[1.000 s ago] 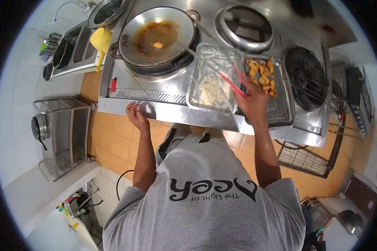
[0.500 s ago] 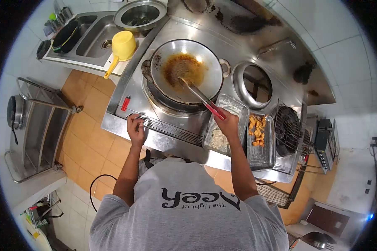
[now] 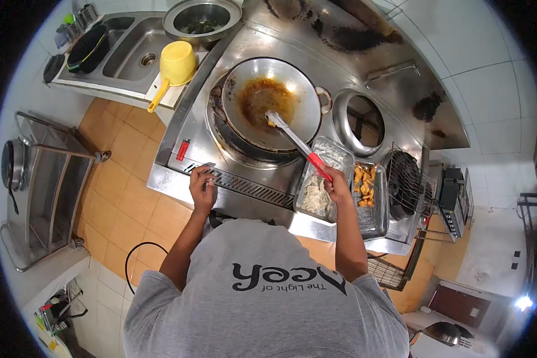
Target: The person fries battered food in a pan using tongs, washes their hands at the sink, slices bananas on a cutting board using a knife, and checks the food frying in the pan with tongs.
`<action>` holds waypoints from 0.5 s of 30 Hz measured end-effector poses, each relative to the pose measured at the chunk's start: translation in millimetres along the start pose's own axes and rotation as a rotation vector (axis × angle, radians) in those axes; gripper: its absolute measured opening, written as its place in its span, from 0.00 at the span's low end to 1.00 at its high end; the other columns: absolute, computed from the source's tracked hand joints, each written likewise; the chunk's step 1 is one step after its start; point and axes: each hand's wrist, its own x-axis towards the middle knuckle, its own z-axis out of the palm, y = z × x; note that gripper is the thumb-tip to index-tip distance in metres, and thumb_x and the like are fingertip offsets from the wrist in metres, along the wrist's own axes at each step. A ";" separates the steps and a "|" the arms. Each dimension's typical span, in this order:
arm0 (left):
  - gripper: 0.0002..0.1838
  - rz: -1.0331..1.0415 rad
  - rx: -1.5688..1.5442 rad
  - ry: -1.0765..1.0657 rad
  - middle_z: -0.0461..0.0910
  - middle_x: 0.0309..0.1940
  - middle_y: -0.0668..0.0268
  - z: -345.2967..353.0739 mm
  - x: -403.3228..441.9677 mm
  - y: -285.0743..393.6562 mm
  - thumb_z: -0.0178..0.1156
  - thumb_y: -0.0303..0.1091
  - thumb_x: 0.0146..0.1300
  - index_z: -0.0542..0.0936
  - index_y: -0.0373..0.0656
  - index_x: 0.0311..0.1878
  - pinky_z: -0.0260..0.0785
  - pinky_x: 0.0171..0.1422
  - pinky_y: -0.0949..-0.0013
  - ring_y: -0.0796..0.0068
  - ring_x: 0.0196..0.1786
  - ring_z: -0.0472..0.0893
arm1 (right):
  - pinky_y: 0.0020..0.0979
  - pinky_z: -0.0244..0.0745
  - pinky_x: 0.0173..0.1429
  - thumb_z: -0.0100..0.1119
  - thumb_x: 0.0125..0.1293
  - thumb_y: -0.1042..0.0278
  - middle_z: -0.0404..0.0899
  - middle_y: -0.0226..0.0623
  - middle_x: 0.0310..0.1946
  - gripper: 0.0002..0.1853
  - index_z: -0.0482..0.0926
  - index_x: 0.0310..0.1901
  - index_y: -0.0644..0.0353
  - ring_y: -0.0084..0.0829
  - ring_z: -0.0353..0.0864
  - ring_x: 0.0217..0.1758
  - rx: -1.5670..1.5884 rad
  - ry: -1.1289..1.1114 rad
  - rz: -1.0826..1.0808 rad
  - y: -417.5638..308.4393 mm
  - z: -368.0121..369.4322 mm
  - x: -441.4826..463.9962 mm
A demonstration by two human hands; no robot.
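Note:
My right hand (image 3: 338,186) is closed around the red grips of metal tongs (image 3: 292,137). Between the tong tips, above the near side of the wok, is a small golden fried piece (image 3: 272,123). Brown oil lies in the bottom of the wok (image 3: 307,110), which sits tilted on the burner. My left hand (image 3: 203,186) rests at the stove's front edge by the slotted vent, fingers loosely bent and apart, holding nothing. Below my right hand stands a clear tray (image 3: 301,206) with pale, floury pieces. Beside it, a metal tray (image 3: 373,225) holds several golden fried pieces.
A red lighter (image 3: 183,149) lies left of the wok. To the right are a burner ring (image 3: 340,119) and a wire rack (image 3: 409,179). A yellow dipper (image 3: 177,62) and a large metal pot (image 3: 173,22) stand near the sink (image 3: 116,62).
The tong tips have lifted out of the oil and now show a golden piece between them. My right hand has shifted slightly right and down. The wok appears more tilted.

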 end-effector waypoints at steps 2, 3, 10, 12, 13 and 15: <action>0.10 -0.005 -0.022 0.001 0.75 0.45 0.55 -0.3 -1.0 -2.2 0.56 0.35 0.58 0.79 0.36 0.32 0.65 0.56 0.60 0.57 0.52 0.73 | 0.17 0.48 0.15 0.64 0.60 0.64 0.82 0.32 0.26 0.12 0.82 0.40 0.64 0.12 0.57 0.12 0.059 0.007 0.030 3.9 -1.3 -1.0; 0.11 0.017 -0.009 -0.001 0.75 0.45 0.54 -0.8 -0.7 -2.5 0.55 0.35 0.59 0.79 0.36 0.32 0.65 0.56 0.62 0.58 0.51 0.73 | 0.17 0.48 0.15 0.64 0.60 0.64 0.82 0.33 0.27 0.13 0.82 0.42 0.65 0.11 0.57 0.12 -0.021 0.015 -0.026 6.8 0.2 -1.2; 0.09 -0.011 -0.021 0.008 0.75 0.45 0.54 0.2 -2.7 -5.3 0.55 0.33 0.56 0.80 0.37 0.32 0.65 0.55 0.63 0.58 0.51 0.73 | 0.33 0.77 0.36 0.64 0.57 0.70 0.83 0.45 0.32 0.19 0.80 0.51 0.62 0.35 0.84 0.30 -0.860 0.099 -0.851 10.5 64.5 -52.0; 0.10 0.001 -0.002 -0.003 0.75 0.45 0.54 -0.7 -1.5 -2.2 0.55 0.34 0.58 0.80 0.37 0.32 0.65 0.55 0.63 0.59 0.51 0.73 | 0.33 0.77 0.36 0.65 0.56 0.70 0.83 0.48 0.34 0.20 0.80 0.51 0.62 0.38 0.84 0.31 -0.921 0.124 -0.920 39.3 55.8 -40.7; 0.10 0.008 0.008 -0.011 0.75 0.45 0.54 -1.6 -1.0 -0.6 0.54 0.34 0.58 0.80 0.37 0.32 0.65 0.55 0.64 0.59 0.51 0.73 | 0.34 0.78 0.37 0.66 0.55 0.70 0.83 0.50 0.35 0.20 0.80 0.51 0.63 0.40 0.84 0.32 -0.950 0.140 -0.952 55.3 50.0 -35.2; 0.11 0.012 0.015 -0.032 0.74 0.46 0.54 -2.6 -1.9 -1.6 0.54 0.36 0.60 0.79 0.37 0.33 0.65 0.55 0.64 0.59 0.52 0.73 | 0.34 0.79 0.38 0.67 0.53 0.69 0.83 0.49 0.36 0.21 0.80 0.50 0.63 0.40 0.85 0.34 -0.934 0.159 -0.949 60.1 52.2 -39.5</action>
